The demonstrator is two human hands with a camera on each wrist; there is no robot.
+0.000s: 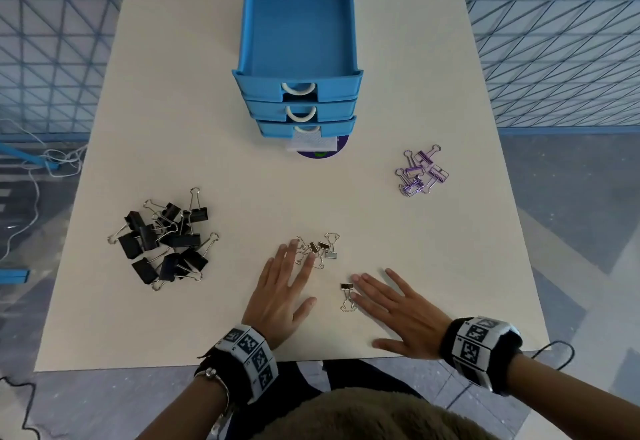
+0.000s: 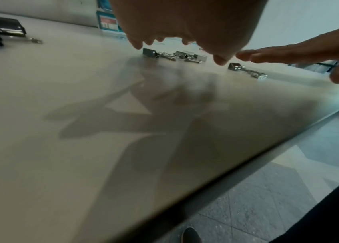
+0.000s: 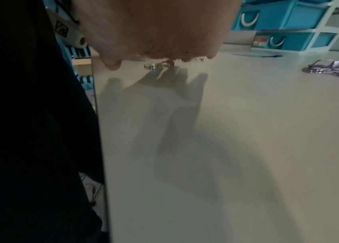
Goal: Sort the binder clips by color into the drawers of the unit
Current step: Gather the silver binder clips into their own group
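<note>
The blue drawer unit (image 1: 298, 58) stands at the table's far middle, its top drawer (image 1: 298, 20) pulled out and empty. A pile of black binder clips (image 1: 162, 238) lies at the left and a small cluster of purple clips (image 1: 420, 171) at the right. A few silver clips (image 1: 320, 249) lie near the front middle, and my left hand (image 1: 287, 283) lies flat and open with its fingertips over their left side. One more silver clip (image 1: 347, 295) lies alone between my hands. My right hand (image 1: 381, 311) is spread open with its fingertips beside that clip. Neither hand holds anything.
The two lower drawers (image 1: 303, 110) are shut, and a purple disc with a white label (image 1: 313, 145) lies at the unit's foot. The table's (image 1: 207, 93) near edge runs just under my wrists. Blue mesh railing (image 1: 52, 58) and loose cables (image 1: 41, 169) lie beyond the table.
</note>
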